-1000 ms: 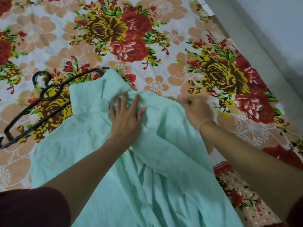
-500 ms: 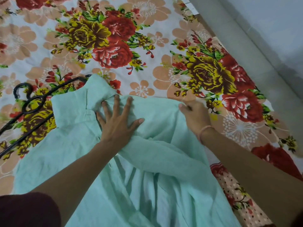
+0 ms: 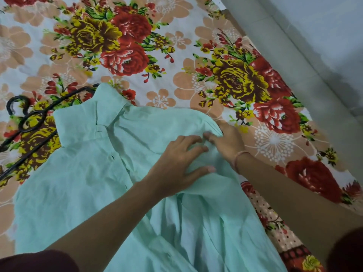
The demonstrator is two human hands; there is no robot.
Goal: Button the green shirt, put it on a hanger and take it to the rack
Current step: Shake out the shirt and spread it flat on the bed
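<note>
The pale green shirt (image 3: 82, 179) lies spread on the flowered bedsheet, collar toward the far left, its front placket and small buttons showing. My left hand (image 3: 176, 165) rests on the cloth at the shirt's right shoulder, fingers curled and pinching the fabric. My right hand (image 3: 227, 140) sits just beyond it, fingertips gripping a bunched fold at the shoulder edge. The two hands nearly touch. A black metal hanger (image 3: 29, 122) lies on the sheet at the left, one arm tucked under the collar.
The flowered bedsheet (image 3: 176, 55) covers the bed. The bed's right edge runs diagonally, with grey floor (image 3: 314, 46) beyond it. No rack is in view.
My left hand has slid from the shirt's chest near the collar to the right shoulder, beside my right hand. The collar and placket it covered now show. The hanger lies where it was.
</note>
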